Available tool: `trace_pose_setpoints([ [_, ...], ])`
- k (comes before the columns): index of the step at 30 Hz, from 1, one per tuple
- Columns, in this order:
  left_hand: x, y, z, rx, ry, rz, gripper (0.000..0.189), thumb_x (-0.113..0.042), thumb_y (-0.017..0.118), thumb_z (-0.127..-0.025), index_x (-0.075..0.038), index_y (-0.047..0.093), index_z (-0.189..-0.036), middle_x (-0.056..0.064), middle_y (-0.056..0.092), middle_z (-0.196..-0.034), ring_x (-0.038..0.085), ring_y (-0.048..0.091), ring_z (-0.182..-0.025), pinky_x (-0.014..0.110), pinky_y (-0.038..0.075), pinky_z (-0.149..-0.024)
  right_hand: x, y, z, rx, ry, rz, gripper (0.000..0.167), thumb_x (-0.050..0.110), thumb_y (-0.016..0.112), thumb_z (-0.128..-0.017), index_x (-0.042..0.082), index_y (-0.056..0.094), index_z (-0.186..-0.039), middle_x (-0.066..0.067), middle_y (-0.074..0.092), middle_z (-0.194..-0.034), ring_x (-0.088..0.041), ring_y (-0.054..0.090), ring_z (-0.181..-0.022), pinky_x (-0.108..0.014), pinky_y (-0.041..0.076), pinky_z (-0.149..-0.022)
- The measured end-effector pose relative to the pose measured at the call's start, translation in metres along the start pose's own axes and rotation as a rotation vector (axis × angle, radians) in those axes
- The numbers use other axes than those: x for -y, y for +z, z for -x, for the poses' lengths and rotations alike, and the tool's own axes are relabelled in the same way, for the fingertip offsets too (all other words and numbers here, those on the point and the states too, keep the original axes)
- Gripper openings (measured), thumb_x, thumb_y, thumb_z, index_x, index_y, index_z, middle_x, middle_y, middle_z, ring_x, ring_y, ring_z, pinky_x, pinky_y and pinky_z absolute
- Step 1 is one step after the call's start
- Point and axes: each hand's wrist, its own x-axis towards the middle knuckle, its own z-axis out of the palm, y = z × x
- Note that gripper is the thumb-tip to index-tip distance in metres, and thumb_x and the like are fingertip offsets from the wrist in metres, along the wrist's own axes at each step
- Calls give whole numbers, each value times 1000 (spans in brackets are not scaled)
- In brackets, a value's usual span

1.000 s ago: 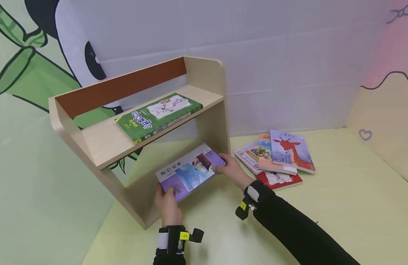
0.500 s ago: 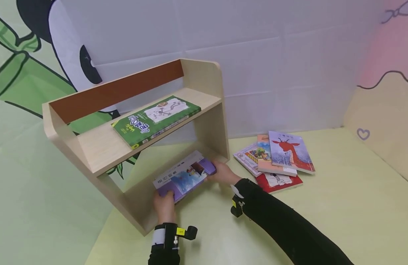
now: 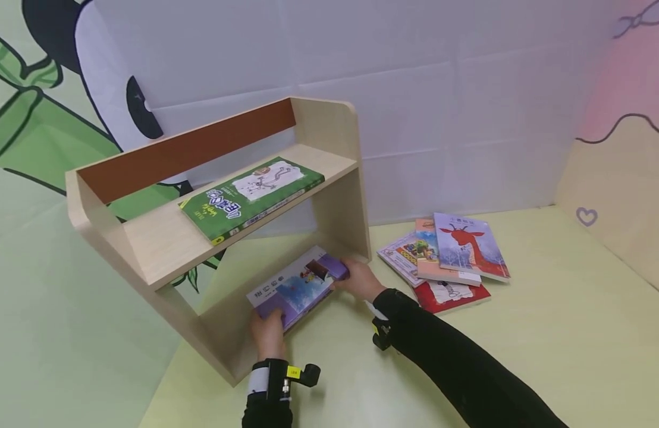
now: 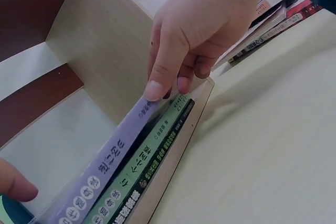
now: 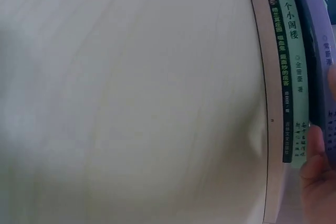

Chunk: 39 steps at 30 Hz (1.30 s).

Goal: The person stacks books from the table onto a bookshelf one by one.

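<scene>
Both hands are on the purple paperback (image 3: 297, 288), which lies cover up in the lower bay of the small wooden bookcase (image 3: 324, 128). From my remote seat I have the left hand (image 3: 269, 336) gripping the book's left end, thumb over the cover; its fingertips underneath are hidden from me. The right hand (image 3: 361, 279) pinches the other end between thumb and curled fingers, spread only as far as the book is thick.

Both wrist views give me the spines. Under the purple paperback lie a green-spined book (image 4: 143, 161) and, beneath that, a black-spined book (image 4: 158, 163) on the bottom board (image 4: 173, 174). A dark gap parts purple from green, wider towards the right hand (two fingertips sit right at that end).

Overhead, on the upper shelf (image 3: 139, 249), I note a green comic paperback (image 3: 249, 199) lying flat, front cover up.

The bookcase stands on the pale yellow tabletop (image 3: 522, 345). Right of it, a loose pile: a blue-violet book with a red antlered animal (image 3: 471, 246) on top, overlapping an orange-bordered book (image 3: 428, 270), with a red-covered book (image 3: 442, 297) and a pale lilac book (image 3: 400, 255) partly showing.
</scene>
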Motion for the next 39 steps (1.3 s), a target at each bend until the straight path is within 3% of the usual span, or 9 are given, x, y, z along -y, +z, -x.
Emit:
trace_pose_setpoints([
  [4,-1,4,0,27,10,12,74,2,49,-87,4,12,-152,26,21,-156,38,22,-143,48,18,-117,-7,4,-4,-47,-23,40,53,16,82,-77,-5,60,-120,-16,67,-105,-27,62,-93,-40,51,-85],
  [8,0,3,-1,89,78,-35,79,9,54,-82,2,16,-151,25,25,-153,39,26,-140,49,20,-116,-10,5,-7,-45,-45,50,52,16,82,-77,-6,60,-119,-16,65,-104,-27,61,-92,-40,50,-84],
  [12,5,0,-4,116,181,-264,92,8,70,-74,5,16,-148,30,30,-147,45,29,-137,54,23,-113,-10,4,-9,22,-50,35,60,19,86,-71,-4,57,-119,-13,61,-106,-26,57,-96,-40,47,-87],
  [15,9,2,-3,101,214,-559,108,-5,83,-69,8,12,-149,36,30,-144,52,30,-134,61,25,-110,-9,3,-6,72,-33,15,70,18,88,-69,-4,52,-124,-15,57,-111,-29,55,-102,-42,45,-92],
  [19,13,7,4,94,209,-746,114,-13,87,-66,8,11,-149,42,28,-142,58,28,-131,65,24,-107,-6,1,-1,98,32,4,79,18,88,-70,-6,45,-132,-19,57,-119,-33,55,-111,-44,42,-99],
  [25,12,7,2,49,263,-795,99,-10,82,-71,9,20,-146,44,35,-135,60,35,-124,65,28,-104,-8,0,-6,114,50,33,73,23,87,-71,-5,49,-127,-17,62,-110,-32,59,-104,-44,46,-94],
  [31,6,5,-2,43,282,-838,94,-13,79,-73,10,23,-145,43,40,-132,59,38,-122,65,29,-103,-11,1,-13,100,59,53,61,28,85,-74,-1,53,-117,-10,62,-94,-22,60,-80,-34,50,-71],
  [36,6,3,-6,28,238,-822,99,-16,81,-72,8,21,-147,42,39,-132,59,37,-122,65,31,-101,-5,1,-13,83,137,-8,57,25,83,-77,-1,53,-118,-11,62,-90,-18,60,-61,-29,50,-54],
  [39,6,2,-6,9,193,-785,105,-18,83,-72,11,15,-147,44,37,-132,60,37,-121,65,33,-101,-2,2,-11,77,167,-9,56,25,82,-78,0,54,-120,-10,63,-89,-19,61,-61,-30,51,-56],
])
